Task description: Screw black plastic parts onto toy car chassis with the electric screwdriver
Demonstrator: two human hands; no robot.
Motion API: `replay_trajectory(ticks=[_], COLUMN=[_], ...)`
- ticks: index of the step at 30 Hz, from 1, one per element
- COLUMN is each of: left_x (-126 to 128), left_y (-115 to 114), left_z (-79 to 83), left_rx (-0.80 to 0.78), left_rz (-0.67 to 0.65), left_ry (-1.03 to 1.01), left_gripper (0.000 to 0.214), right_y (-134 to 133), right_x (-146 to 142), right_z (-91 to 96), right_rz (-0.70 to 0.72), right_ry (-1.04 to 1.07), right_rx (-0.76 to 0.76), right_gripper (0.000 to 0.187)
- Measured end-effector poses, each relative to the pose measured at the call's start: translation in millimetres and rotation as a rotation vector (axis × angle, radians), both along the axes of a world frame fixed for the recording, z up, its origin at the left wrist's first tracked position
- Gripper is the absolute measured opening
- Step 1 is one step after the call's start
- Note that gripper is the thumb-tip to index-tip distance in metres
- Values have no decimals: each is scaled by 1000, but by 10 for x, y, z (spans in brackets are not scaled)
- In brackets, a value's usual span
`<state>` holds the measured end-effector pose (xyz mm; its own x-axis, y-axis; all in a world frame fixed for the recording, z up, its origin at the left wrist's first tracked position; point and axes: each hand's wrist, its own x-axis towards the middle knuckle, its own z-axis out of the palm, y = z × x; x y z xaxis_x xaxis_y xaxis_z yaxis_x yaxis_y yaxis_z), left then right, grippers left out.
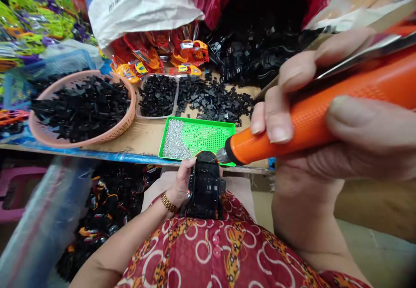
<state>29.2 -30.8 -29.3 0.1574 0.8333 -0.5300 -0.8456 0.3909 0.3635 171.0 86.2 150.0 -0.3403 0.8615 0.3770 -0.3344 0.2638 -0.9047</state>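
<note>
My left hand [180, 184] is closed around a black plastic toy car chassis [204, 188], which I hold over my lap with its underside up. In my right hand [312, 119] is an orange electric screwdriver [269, 142], with my fingers wrapped round its body. The screwdriver's metal nose [222, 155] is at the far right end of the chassis; whether the bit touches a screw I cannot tell. Just beyond the chassis lies a green perforated tray [208, 125] with many small silver screws [175, 140] heaped on its left side.
On the bench, a pink basket [130, 114] and a clear container [177, 97] hold small black parts, with more loose parts [217, 97] alongside. Orange-red car shells [185, 54] spill from a white sack [143, 6]. Finished-looking cars [104, 210] are piled below left, by a pink stool [22, 175].
</note>
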Motion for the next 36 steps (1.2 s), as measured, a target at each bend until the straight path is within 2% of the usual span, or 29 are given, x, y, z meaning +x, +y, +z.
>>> replay_trajectory(ticks=[3, 8, 11, 13, 16, 22, 31, 36], left_x=[11, 22, 44, 56, 63, 66, 71, 80], left_y=[0, 33, 53, 62, 66, 54, 69, 89], left_z=[-15, 73, 146, 169, 160, 152, 198, 249], left_rx=[4, 39, -10, -62, -118, -195, -214, -244], left_rz=[26, 9, -8, 61, 196, 304, 348, 316], left_ry=[-3, -26, 26, 79, 123, 268, 292, 228], left_gripper=[27, 27, 26, 21, 9, 9, 23, 16], right_y=[-51, -44, -84, -123, -159, -151, -181, -199], right_x=[-152, -226, -213, -210, -211, -159, -204, -216], right_z=[-127, -325, -331, -317, -312, -396, -458, -413], right_rz=[-48, 41, 19, -35, -80, -41, -44, -43], right_ry=[89, 89, 46, -17, -77, -98, -44, -64], right_rx=[60, 139, 163, 137, 125, 120, 120, 92], right_gripper=[31, 19, 14, 10, 14, 24, 21, 19])
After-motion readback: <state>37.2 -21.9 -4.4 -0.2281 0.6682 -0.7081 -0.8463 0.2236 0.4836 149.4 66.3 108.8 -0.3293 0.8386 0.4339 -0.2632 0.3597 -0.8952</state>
